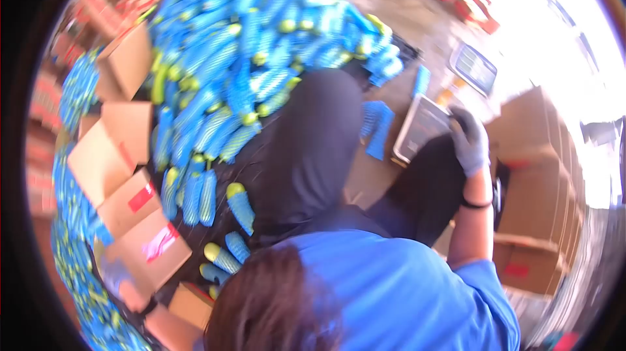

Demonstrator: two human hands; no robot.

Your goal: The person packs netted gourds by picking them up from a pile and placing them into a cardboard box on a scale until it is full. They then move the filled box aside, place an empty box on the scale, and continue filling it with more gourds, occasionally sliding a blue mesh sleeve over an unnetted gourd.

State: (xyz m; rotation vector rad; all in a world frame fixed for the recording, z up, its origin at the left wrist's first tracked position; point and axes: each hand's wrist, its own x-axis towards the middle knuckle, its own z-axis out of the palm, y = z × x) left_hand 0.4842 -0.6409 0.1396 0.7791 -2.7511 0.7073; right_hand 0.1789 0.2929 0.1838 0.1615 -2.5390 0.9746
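My left hand [117, 277], gloved and smeared by motion, is at the outer edge of an open cardboard box [138, 256] with a pink-and-white label on its flap. A yellowish-green shape [99, 254] shows just above its fingers; I cannot tell whether the hand grips it. Gloved in grey, my right hand [469, 141] lies by my bent right knee with its fingers apart and bent, beside the dark platform of a scale [420, 130]. Several long green gourds in blue foam nets [222, 258] lie between the box and my body.
A large heap of netted green gourds [261, 31] spreads ahead of me on black sheeting. More netted gourds [81, 286] lie along the left. Stacked cardboard boxes [531, 175] stand at my right. The scale's display [474, 68] and loose blue nets [376, 126] are ahead to the right.
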